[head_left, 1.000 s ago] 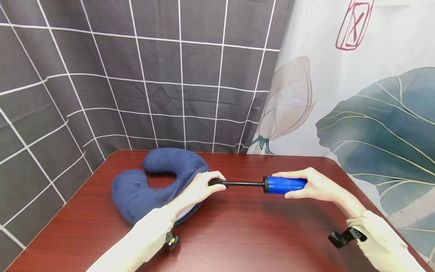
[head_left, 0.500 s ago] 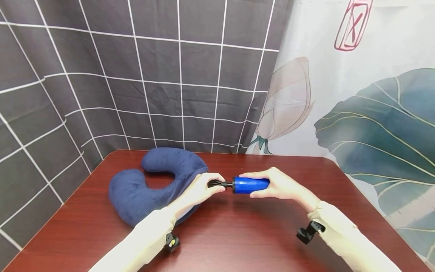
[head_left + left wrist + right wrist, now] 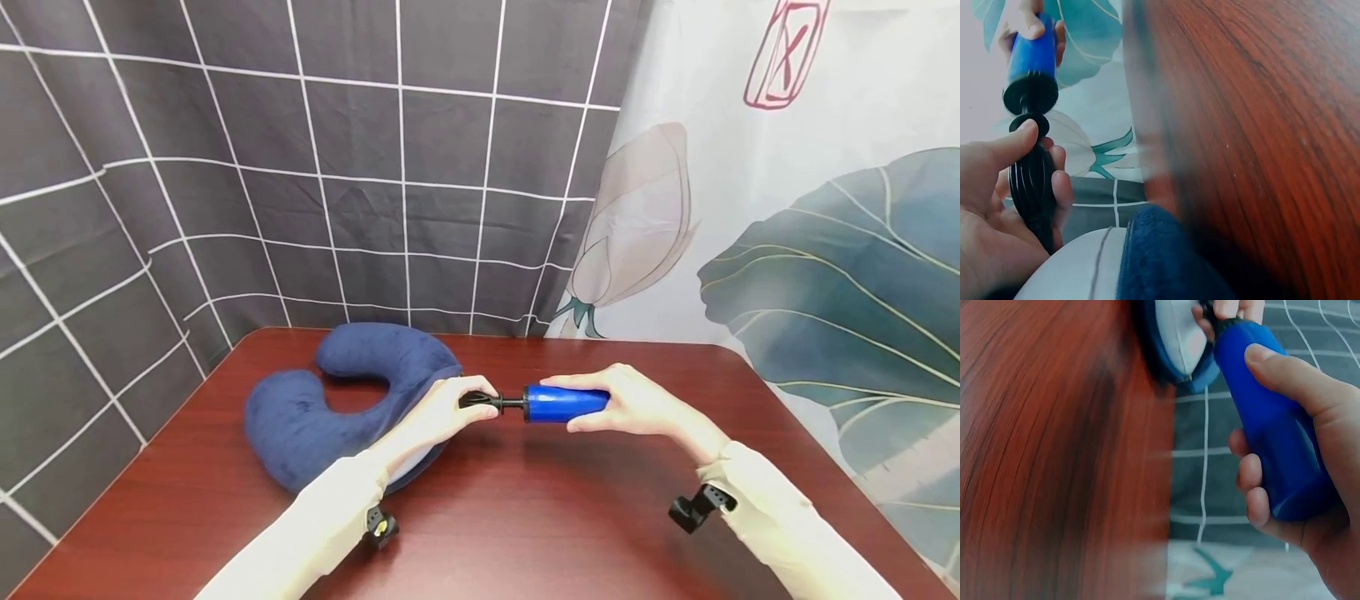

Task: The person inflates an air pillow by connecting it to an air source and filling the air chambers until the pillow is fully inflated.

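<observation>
A hand air pump with a blue barrel (image 3: 558, 404) is held level above the table between the two hands. My left hand (image 3: 437, 412) grips its black ribbed end piece (image 3: 1034, 181), the thumb lying by the round flange. My right hand (image 3: 641, 402) wraps round the blue barrel, thumb along its side in the right wrist view. A short stretch of black rod (image 3: 514, 402) shows between end piece and barrel. Beside and under the left hand lies a navy U-shaped neck pillow (image 3: 288, 417); white material (image 3: 1179, 328) shows at its edge. Whether the pump joins the pillow is hidden.
The red-brown wooden table (image 3: 525, 517) carries the pillow at its left side. Dark gridded cloth (image 3: 442, 142) hangs behind, with a pale floral cloth (image 3: 720, 75) to the right. Each wrist wears a small black camera, one at the right sleeve (image 3: 780, 508).
My right hand has pushed the blue barrel left, shortening the exposed rod, then drawn it back slightly to the right. The left hand and the pillow have stayed in place.
</observation>
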`<state>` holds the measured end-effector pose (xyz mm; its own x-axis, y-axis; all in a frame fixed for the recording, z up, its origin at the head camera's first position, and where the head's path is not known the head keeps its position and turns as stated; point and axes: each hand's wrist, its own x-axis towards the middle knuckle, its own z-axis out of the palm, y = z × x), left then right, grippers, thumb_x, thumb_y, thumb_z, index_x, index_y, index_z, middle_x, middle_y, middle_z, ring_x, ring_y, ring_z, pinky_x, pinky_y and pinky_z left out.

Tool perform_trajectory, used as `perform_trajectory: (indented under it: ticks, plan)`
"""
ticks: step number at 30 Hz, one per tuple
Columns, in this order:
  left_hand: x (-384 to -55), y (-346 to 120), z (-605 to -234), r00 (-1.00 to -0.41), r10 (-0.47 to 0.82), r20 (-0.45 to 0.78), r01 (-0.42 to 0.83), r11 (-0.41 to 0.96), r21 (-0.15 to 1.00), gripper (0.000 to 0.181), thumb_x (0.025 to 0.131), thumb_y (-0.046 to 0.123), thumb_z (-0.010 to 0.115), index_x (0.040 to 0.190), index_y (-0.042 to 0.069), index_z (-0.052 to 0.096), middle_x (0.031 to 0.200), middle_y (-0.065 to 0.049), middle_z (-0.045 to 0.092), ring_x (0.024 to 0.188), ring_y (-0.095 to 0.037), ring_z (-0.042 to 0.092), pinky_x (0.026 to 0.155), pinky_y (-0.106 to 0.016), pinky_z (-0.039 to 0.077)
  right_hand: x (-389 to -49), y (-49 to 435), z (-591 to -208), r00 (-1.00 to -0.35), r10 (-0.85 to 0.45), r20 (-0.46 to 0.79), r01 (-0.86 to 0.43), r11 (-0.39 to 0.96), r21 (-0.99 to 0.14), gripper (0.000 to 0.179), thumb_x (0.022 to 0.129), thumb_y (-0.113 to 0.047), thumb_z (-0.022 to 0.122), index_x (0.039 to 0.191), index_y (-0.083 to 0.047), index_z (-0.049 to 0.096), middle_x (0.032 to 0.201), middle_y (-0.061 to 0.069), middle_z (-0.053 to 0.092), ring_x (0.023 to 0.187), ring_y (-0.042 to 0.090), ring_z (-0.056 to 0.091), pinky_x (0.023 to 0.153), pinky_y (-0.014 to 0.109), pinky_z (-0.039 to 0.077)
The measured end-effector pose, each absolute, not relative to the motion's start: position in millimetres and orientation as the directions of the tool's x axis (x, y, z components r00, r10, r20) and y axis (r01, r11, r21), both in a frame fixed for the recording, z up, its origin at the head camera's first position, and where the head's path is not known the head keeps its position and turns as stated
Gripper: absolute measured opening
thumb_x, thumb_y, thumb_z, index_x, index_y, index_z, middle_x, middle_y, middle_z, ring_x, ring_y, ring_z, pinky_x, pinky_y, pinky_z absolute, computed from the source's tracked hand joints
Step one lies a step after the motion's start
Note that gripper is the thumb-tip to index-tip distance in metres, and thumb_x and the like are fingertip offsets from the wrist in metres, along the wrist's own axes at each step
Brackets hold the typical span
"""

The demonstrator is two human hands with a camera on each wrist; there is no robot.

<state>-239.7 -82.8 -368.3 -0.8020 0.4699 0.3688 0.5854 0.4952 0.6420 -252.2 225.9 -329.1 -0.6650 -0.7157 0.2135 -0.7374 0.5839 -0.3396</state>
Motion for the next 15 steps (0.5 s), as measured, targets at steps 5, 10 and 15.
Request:
perform_trajectory:
  ticks: [5,10,15]
  plan:
    - [-239.6,-84.3,-370.4,-0.791,0.486,0.372,0.601,0.501,0.623,0.011,0.088,0.025,0.073,0.096,0.018,0.07,0.085,0.004,0.071,0.08,-0.005,0.058,0.076,-0.021,0.047,-250.5,258.7,-331.9,-0.663,-0.718,0.213,-0.728,0.552,-0.407,0.061,0.081,-0.036,0.081,0.137,-0.033,0.058,0.125,-0.006,0.069,0.088,0.002,0.066,0.073,0.022,0.053]
    - [-240.1,-83.9,-371.4,-0.793,0.48,0.375,0.6,0.509,0.618,0.011,0.088,0.026,0.073,0.097,0.02,0.07,0.085,0.006,0.071,0.079,-0.005,0.058,0.076,-0.021,0.047,-245.6,290.0,-331.9,-0.717,-0.672,0.183,-0.655,0.562,-0.505,0.06,0.08,-0.029,0.082,0.136,-0.031,0.059,0.125,-0.006,0.069,0.089,0.004,0.067,0.072,0.024,0.055]
    - [-241.4,-81.7,-369.2,-0.813,0.459,0.358,0.573,0.521,0.633,0.012,0.087,0.026,0.074,0.097,0.021,0.071,0.086,0.007,0.071,0.081,-0.006,0.059,0.078,-0.021,0.047,-242.0,298.9,-325.9,-0.733,-0.651,0.195,-0.651,0.59,-0.478,0.06,0.079,-0.031,0.083,0.135,-0.031,0.06,0.124,-0.008,0.069,0.089,0.004,0.067,0.072,0.024,0.055]
